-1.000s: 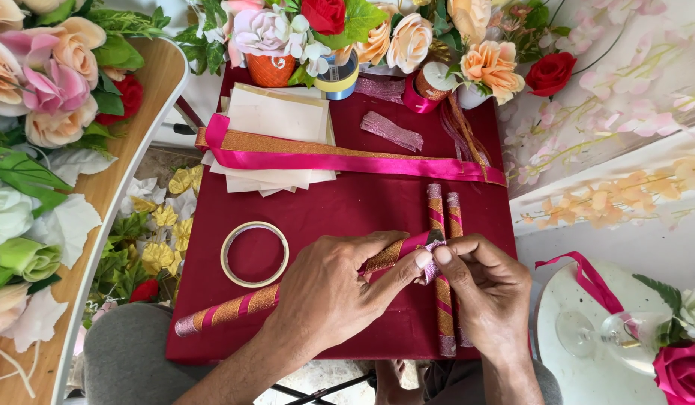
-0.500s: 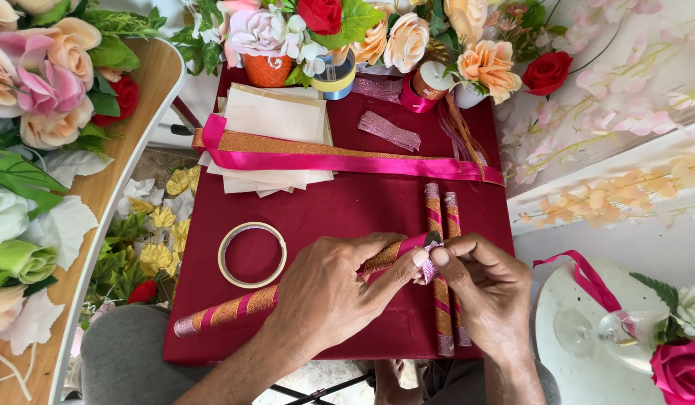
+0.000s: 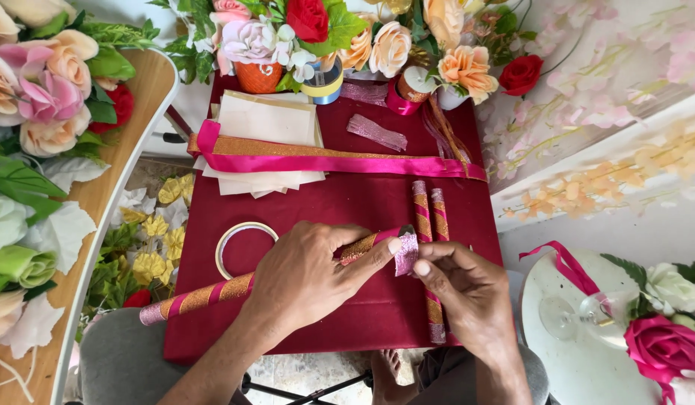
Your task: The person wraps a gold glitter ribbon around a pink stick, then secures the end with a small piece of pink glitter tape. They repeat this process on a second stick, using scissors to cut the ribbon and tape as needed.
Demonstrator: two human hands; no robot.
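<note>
My left hand (image 3: 306,277) grips a long stick (image 3: 205,295) wrapped in gold and pink glitter ribbon, lying slantwise across a dark red cloth (image 3: 332,202). Its thumb presses the stick's upper end. My right hand (image 3: 467,296) pinches a short piece of pale pink glitter ribbon (image 3: 406,253) at that same end. Two more wrapped sticks (image 3: 430,214) lie upright on the cloth just beyond my right hand, partly hidden under it.
A tape ring (image 3: 242,246) lies left of my hands. Cream papers (image 3: 265,142), a gold and pink ribbon band (image 3: 325,157), ribbon scraps (image 3: 377,133) and spools (image 3: 407,91) sit farther back. Artificial flowers (image 3: 310,30) crowd the back and left; a white round table (image 3: 587,352) with a glass stands right.
Both hands stay at the stick's upper end; the fingers shift slightly as the pink ribbon piece is worked around the tip. Nothing else has moved.
</note>
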